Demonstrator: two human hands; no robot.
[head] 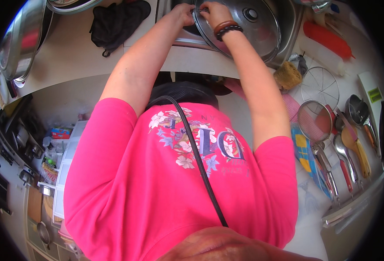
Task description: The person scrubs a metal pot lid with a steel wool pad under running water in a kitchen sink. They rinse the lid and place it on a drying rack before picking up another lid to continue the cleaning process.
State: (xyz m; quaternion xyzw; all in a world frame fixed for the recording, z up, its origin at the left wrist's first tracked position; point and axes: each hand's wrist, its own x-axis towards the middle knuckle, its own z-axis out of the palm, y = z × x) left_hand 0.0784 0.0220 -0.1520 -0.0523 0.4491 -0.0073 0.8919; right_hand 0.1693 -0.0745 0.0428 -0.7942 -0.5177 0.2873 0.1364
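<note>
A large round glass pan lid (260, 36) with a metal rim and a dark knob stands tilted over the metal sink (291, 36). My left hand (183, 14) has its fingers closed at the lid's left rim. Close beside it, my right hand (216, 14), with brown and black bracelets on its wrist, pinches a small metallic piece (203, 10) at the same rim. Whether that piece belongs to the lid cannot be told. Parts of the fingertips are hidden.
A black cloth mitt or pouch (117, 26) lies left of the sink. Large metal pans (22, 39) stand at far left. To the right are a brown sponge (288, 75), a red squeeze bottle (327, 39), a wire skimmer (320, 86), a strainer (314, 120) and several ladles and spatulas.
</note>
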